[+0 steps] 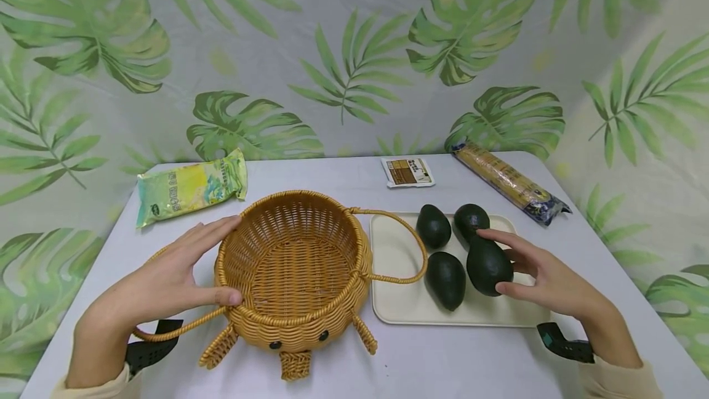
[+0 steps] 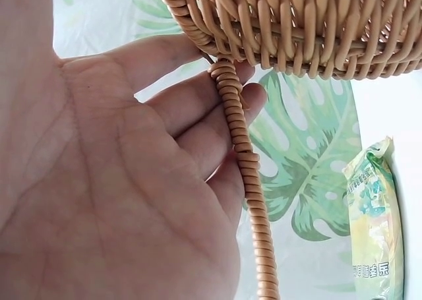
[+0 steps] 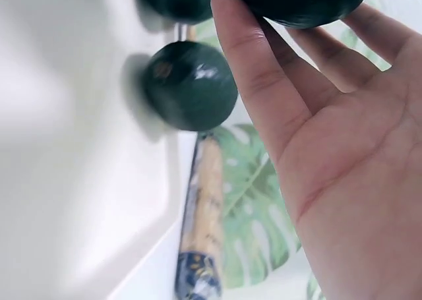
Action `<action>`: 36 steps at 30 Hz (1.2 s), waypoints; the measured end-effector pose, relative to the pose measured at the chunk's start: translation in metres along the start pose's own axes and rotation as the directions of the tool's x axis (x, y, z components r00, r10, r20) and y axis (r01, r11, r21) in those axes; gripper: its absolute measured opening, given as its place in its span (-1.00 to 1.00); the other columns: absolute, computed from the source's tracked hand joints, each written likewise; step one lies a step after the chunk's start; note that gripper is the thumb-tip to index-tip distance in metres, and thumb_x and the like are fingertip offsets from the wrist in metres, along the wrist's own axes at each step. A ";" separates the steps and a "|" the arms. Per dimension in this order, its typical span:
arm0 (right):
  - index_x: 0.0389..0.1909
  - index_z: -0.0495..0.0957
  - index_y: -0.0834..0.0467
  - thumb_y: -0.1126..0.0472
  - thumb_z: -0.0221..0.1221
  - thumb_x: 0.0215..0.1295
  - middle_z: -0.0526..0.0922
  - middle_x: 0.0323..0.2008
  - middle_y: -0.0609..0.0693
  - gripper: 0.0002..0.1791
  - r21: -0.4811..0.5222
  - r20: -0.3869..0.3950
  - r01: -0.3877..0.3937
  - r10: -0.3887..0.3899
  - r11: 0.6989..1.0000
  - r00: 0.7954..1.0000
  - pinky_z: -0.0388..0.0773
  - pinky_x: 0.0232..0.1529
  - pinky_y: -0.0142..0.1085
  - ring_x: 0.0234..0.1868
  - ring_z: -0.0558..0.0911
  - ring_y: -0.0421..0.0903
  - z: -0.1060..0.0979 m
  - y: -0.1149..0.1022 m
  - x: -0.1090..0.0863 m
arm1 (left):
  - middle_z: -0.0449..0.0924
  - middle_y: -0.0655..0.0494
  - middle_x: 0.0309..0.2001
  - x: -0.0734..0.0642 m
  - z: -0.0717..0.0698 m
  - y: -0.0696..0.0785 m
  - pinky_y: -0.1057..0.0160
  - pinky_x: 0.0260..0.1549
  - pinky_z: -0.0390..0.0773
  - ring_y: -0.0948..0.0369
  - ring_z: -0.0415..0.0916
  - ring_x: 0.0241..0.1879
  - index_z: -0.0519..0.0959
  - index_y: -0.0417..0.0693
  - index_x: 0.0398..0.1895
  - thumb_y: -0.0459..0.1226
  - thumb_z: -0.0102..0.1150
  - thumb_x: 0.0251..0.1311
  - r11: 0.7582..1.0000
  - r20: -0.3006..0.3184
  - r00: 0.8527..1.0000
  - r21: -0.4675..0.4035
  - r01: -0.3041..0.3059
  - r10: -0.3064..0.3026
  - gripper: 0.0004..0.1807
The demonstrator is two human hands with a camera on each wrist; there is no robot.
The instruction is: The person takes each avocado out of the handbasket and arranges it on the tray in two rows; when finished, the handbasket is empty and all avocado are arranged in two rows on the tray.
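Note:
A round wicker basket (image 1: 301, 319) with an animal face and two loop handles stands on the table, its inside bare. My left hand (image 1: 160, 273) rests against its left side, thumb and fingertips at the rim. The left wrist view shows those fingers fairly straight, behind the basket handle (image 2: 249, 161). My right hand (image 1: 545, 273) grips a dark green avocado (image 1: 488, 266) between thumb and fingers, over the cream tray (image 1: 410, 310). On that tray lie three more: a left rear avocado (image 1: 434, 226), a right rear avocado (image 1: 471, 219) and a front avocado (image 1: 445, 280).
A green-yellow packet (image 1: 191, 186) lies at the back left. Near the back edge is a small brown-and-white sachet (image 1: 408, 172). A long pack that looks like dried noodles (image 1: 506, 180) lies at the back right. The basket's right handle (image 1: 412, 239) overhangs the tray.

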State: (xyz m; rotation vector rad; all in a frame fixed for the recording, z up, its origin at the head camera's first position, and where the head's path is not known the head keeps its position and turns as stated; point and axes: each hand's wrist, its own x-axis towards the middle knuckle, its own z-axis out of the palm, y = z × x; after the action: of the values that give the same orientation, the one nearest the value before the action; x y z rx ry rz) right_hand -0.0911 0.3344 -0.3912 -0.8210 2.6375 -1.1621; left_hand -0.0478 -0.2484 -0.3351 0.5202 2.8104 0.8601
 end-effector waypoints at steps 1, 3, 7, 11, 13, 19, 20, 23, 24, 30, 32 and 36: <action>0.59 0.22 0.02 0.35 0.40 0.24 0.31 0.46 -0.29 -0.08 0.000 -0.001 -0.011 0.011 1.000 1.000 0.59 0.08 -0.40 0.16 0.62 -0.31 0.000 0.002 -0.002 | 0.09 0.00 0.63 0.000 0.000 0.000 -0.60 0.23 0.10 -0.39 -0.08 0.56 0.02 0.37 0.67 0.18 0.54 0.01 1.000 0.000 1.000 0.000 -0.001 0.001 0.20; 0.59 0.22 0.01 0.34 0.40 0.25 0.31 0.45 -0.33 -0.08 0.004 0.000 -0.031 0.031 1.000 1.000 0.59 0.08 -0.40 0.16 0.62 -0.31 0.002 0.006 -0.005 | 0.10 0.00 0.62 0.000 0.000 0.000 -0.60 0.23 0.10 -0.39 -0.08 0.56 0.02 0.37 0.67 0.18 0.54 0.01 1.000 0.000 1.000 0.002 -0.001 0.001 0.20; 0.59 0.22 -0.02 0.32 0.40 0.27 0.31 0.45 -0.29 -0.09 0.028 0.005 -0.064 0.064 0.998 0.998 0.59 0.09 -0.40 0.16 0.62 -0.32 0.005 0.014 -0.008 | 0.10 0.00 0.62 0.000 0.000 0.000 -0.60 0.22 0.11 -0.38 -0.06 0.56 0.03 0.36 0.67 0.17 0.55 0.00 1.000 -0.004 1.000 0.004 -0.004 0.004 0.20; 0.58 0.23 -0.02 0.29 0.42 0.26 0.34 0.44 -0.21 -0.10 0.056 0.011 -0.092 0.092 0.994 0.996 0.61 0.06 -0.39 0.17 0.61 -0.33 0.011 0.023 -0.010 | 0.10 0.02 0.62 0.000 0.000 0.000 -0.60 0.22 0.13 -0.37 -0.06 0.56 0.03 0.36 0.67 0.17 0.55 0.01 1.000 -0.004 1.000 0.004 -0.006 0.006 0.19; 0.58 0.23 0.00 0.27 0.42 0.26 0.35 0.43 -0.16 -0.10 0.072 0.023 -0.097 0.096 0.993 0.995 0.62 0.05 -0.38 0.18 0.60 -0.34 0.013 0.027 -0.012 | 0.10 0.01 0.62 0.000 0.000 0.000 -0.59 0.22 0.13 -0.37 -0.06 0.56 0.03 0.36 0.67 0.17 0.54 0.01 1.000 -0.003 1.000 0.004 -0.007 0.007 0.19; 0.57 0.20 0.08 0.27 0.41 0.28 0.31 0.44 -0.01 -0.11 0.097 0.052 -0.084 0.080 0.992 0.995 0.63 0.06 -0.37 0.21 0.55 -0.38 0.020 0.033 -0.015 | 0.11 -0.01 0.62 0.002 0.000 0.000 -0.59 0.23 0.13 -0.38 -0.05 0.55 0.04 0.35 0.67 0.18 0.54 0.01 1.000 -0.005 1.000 0.010 -0.013 0.013 0.19; 0.56 0.21 0.09 0.28 0.41 0.28 0.31 0.44 0.00 -0.12 0.099 0.053 -0.080 0.075 0.992 0.996 0.63 0.06 -0.36 0.22 0.54 -0.38 0.021 0.033 -0.015 | 0.11 -0.01 0.62 0.002 0.000 0.000 -0.59 0.23 0.12 -0.38 -0.05 0.55 0.04 0.34 0.67 0.18 0.54 0.01 1.000 -0.005 1.000 0.011 -0.014 0.014 0.19; 0.55 0.22 0.12 0.29 0.41 0.27 0.30 0.43 0.00 -0.13 0.099 0.049 -0.068 0.063 0.993 0.997 0.63 0.06 -0.36 0.21 0.54 -0.38 0.022 0.032 -0.015 | 0.11 0.00 0.62 0.002 0.000 0.000 -0.59 0.24 0.12 -0.38 -0.05 0.55 0.04 0.34 0.67 0.18 0.54 0.01 1.000 -0.006 1.000 0.012 -0.015 0.015 0.19; 0.55 0.23 0.12 0.30 0.41 0.27 0.31 0.43 -0.01 -0.13 0.096 0.045 -0.064 0.060 0.993 0.997 0.63 0.07 -0.36 0.22 0.53 -0.39 0.022 0.032 -0.015 | 0.11 0.01 0.62 0.002 0.000 0.000 -0.58 0.25 0.12 -0.38 -0.05 0.55 0.05 0.33 0.67 0.18 0.54 0.01 1.000 -0.007 1.000 0.012 -0.015 0.015 0.19; 0.57 0.22 0.07 0.29 0.40 0.28 0.38 0.42 -0.04 -0.13 0.073 0.038 -0.063 0.060 0.995 0.997 0.59 0.11 -0.39 0.26 0.48 -0.43 0.021 0.029 -0.017 | 0.09 0.00 0.63 0.001 0.000 0.000 -0.60 0.22 0.13 -0.38 -0.05 0.55 0.03 0.34 0.67 0.18 0.54 0.01 1.000 -0.004 1.000 0.012 -0.006 0.006 0.20; 0.58 0.21 0.06 0.28 0.39 0.29 0.38 0.44 -0.02 -0.12 0.072 0.044 -0.065 0.062 0.995 0.997 0.58 0.12 -0.40 0.28 0.46 -0.45 0.020 0.028 -0.017 | 0.09 0.01 0.63 0.000 0.000 0.000 -0.60 0.22 0.14 -0.36 -0.05 0.56 0.03 0.36 0.67 0.19 0.54 0.01 1.000 -0.003 1.000 0.011 0.004 -0.004 0.19; 0.59 0.19 0.05 0.28 0.38 0.31 0.37 0.46 0.03 -0.12 0.079 0.056 -0.071 0.067 0.994 0.996 0.56 0.15 -0.40 0.32 0.42 -0.48 0.018 0.026 -0.018 | 0.10 0.00 0.62 0.000 0.000 0.000 -0.61 0.20 0.14 -0.37 -0.05 0.56 0.02 0.38 0.67 0.18 0.54 0.01 1.000 -0.003 1.000 0.012 0.006 -0.006 0.20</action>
State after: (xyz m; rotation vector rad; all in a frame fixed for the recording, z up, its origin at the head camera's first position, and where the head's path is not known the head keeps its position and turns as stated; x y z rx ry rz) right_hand -0.0812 0.3470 -0.4242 -0.7300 2.5369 -1.2037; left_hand -0.0478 -0.2481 -0.3349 0.5123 2.8199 0.8444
